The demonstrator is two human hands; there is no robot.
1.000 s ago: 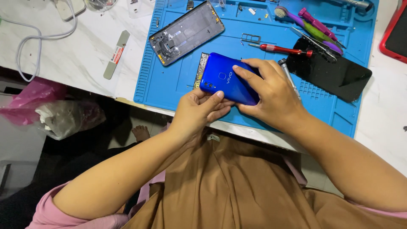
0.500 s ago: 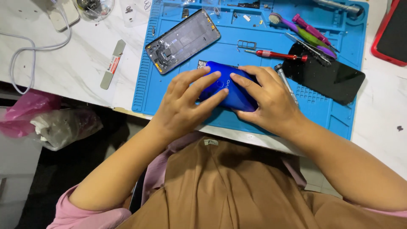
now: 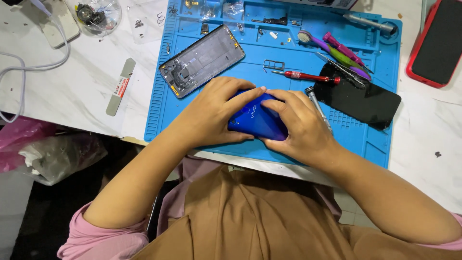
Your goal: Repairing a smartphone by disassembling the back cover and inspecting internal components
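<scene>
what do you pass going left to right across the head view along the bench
white cable → flat grey pry tool → grey phone frame → left hand → blue phone → right hand → black screen panel → red-cased phone

Blue phone back (image 3: 255,120) — mostly under both hands; red phone (image 3: 435,45) edge-cropped

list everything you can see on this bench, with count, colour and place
glossy blue phone back cover: 1, blue, mat centre, under both hands
blue silicone work mat: 1, blue, on white table
grey phone frame: 1, grey, mat upper left
black screen panel: 1, black, mat right
red-handled screwdriver: 1, red, mat centre
red-cased phone: 1, red, far right
flat metal pry strip: 1, silver, left of mat
left hand: on cover
right hand: on cover
</scene>
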